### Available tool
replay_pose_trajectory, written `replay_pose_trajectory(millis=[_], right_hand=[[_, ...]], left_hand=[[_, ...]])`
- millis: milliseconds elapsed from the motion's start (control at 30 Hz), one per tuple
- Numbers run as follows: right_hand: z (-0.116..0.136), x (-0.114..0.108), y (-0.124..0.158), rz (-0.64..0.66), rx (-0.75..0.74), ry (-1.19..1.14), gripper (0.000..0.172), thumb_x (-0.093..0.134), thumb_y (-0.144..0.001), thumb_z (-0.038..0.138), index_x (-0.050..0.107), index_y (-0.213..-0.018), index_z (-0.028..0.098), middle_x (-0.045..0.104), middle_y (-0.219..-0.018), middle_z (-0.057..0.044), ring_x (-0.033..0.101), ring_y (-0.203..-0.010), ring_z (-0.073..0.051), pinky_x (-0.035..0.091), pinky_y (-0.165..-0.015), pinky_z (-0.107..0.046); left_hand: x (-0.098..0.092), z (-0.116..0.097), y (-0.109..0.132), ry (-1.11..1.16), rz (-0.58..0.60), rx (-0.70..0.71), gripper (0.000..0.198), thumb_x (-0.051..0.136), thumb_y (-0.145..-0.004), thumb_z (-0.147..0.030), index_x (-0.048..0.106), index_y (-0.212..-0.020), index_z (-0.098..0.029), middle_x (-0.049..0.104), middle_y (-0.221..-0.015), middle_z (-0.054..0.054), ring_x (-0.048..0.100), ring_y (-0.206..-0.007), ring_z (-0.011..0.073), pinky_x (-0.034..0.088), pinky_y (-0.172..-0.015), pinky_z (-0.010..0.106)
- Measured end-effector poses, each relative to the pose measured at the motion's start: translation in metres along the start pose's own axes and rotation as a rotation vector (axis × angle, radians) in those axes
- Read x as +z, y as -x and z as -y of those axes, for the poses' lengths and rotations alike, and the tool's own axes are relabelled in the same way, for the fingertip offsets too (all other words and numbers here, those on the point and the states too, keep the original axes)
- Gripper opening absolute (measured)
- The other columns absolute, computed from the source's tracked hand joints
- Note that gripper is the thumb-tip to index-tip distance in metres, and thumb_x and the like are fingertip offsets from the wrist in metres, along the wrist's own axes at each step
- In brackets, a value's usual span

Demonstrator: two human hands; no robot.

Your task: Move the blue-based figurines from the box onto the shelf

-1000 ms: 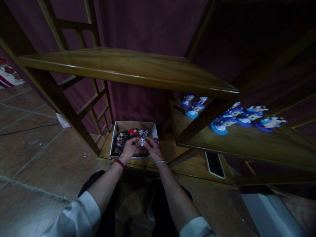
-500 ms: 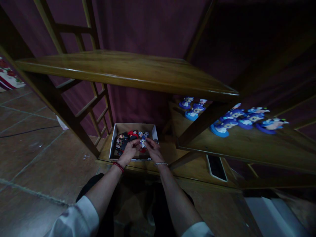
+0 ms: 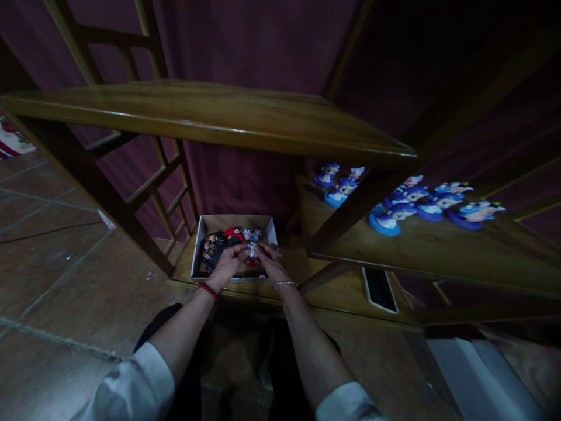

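Between my fingertips is a small blue-and-white figurine (image 3: 252,249), held above a shallow cardboard box (image 3: 195,257). My left hand (image 3: 229,262) pinches it from the left, a red bead bracelet on the wrist. From the other side my right hand (image 3: 271,262) grips it too, with a pale bangle on that wrist. Inside the box lie several black-and-red figurines (image 3: 214,248) toward the left and a few blue-and-white ones at the back right. My fingers hide part of the box's contents.
Several blue-haired figurines on round bases (image 3: 392,216) stand on a wooden shelf (image 3: 350,240) at right. A phone (image 3: 380,289) lies on the lower board. A higher wooden shelf (image 3: 197,114) juts out above the box, and a slanting post (image 3: 346,219) divides the right side.
The view has shifted slightly, so the shelves and box appear a little higher and further left. Both hands keep hold of the figurine over the box.
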State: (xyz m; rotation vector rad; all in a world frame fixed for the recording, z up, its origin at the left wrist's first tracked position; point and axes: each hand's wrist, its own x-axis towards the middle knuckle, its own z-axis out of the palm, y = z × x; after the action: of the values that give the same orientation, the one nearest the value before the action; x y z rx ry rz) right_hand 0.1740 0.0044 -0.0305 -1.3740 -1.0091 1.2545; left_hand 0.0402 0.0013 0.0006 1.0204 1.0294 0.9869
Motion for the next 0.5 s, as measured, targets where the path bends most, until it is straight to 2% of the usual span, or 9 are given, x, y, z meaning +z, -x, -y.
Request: replay_pose_trajectory(millis=[233,500], right_hand=[[0.0054,0.002,0.0009,0.034,0.031,-0.064,0.045,0.062,-0.058,0.045,0.062,-0.095,0.018,0.066,-0.082,-0.001,0.06,-0.066,-0.014,0.049,-0.063,-0.027],[0.0078,-0.001,0.0,0.006,0.053,-0.041,0.043,0.062,-0.057,0.047,0.063,-0.088,0.018,0.066,-0.078,-0.001,0.059,-0.067,-0.016,0.047,-0.06,-0.026]], left_hand=[[0.0006,0.0018,0.0,0.026,-0.008,0.001,0.037,0.066,-0.061,-0.035,0.063,-0.091,-0.012,0.065,-0.079,0.004,0.056,-0.067,0.0117,0.045,-0.066,0.024],[0.0016,0.0038,-0.0006,0.103,-0.033,-0.055,0.04,0.066,-0.061,-0.034,0.062,-0.093,-0.01,0.065,-0.073,0.004,0.055,-0.06,0.0101,0.044,-0.064,0.024]])
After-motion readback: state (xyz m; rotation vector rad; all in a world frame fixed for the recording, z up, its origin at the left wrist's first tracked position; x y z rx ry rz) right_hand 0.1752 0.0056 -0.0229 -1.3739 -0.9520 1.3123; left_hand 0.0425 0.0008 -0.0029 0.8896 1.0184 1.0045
